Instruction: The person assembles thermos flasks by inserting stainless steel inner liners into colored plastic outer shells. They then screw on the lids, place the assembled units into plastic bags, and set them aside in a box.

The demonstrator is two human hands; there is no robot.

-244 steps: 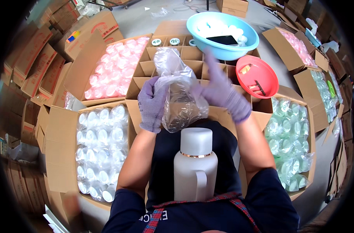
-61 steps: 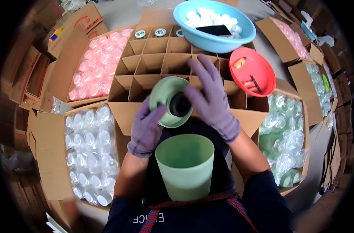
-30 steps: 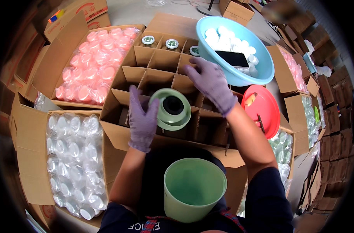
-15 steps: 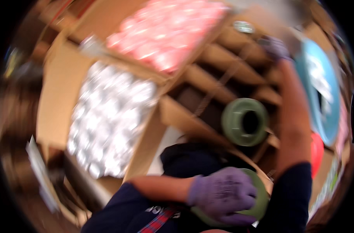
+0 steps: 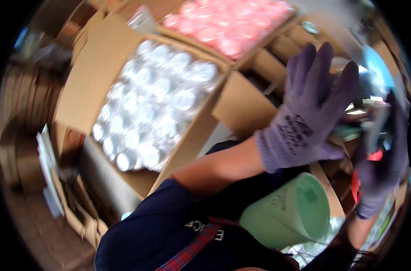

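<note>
My left hand [image 5: 304, 115], in a purple knit glove, is raised with its fingers spread and nothing visibly gripped. Behind its fingertips is a blurred, shiny, clear-looking thing [image 5: 360, 105] whose kind I cannot make out. My right hand [image 5: 383, 171], in the same kind of glove, is upright at the right edge, smeared by motion. A pale translucent strip lies between its thumb and fingers; whether it grips this is unclear. Below both hands, a tall pale-green translucent vessel [image 5: 268, 217] lies tilted against my body, its round open-looking end towards the right.
An open carton [image 5: 180, 156] holds several white-capped pieces in plastic film. Behind it, another carton holds pink-capped pieces [image 5: 232, 27]. A divided cardboard box [image 5: 246, 101] stands by my left hand, with a light-blue rounded thing [image 5: 378, 67] beyond. Stacked cartons [image 5: 29, 99] line the left.
My left hand has lifted off the green vessel and spread its fingers. My right hand has come back from the far end of the divided box. The view has shifted.
</note>
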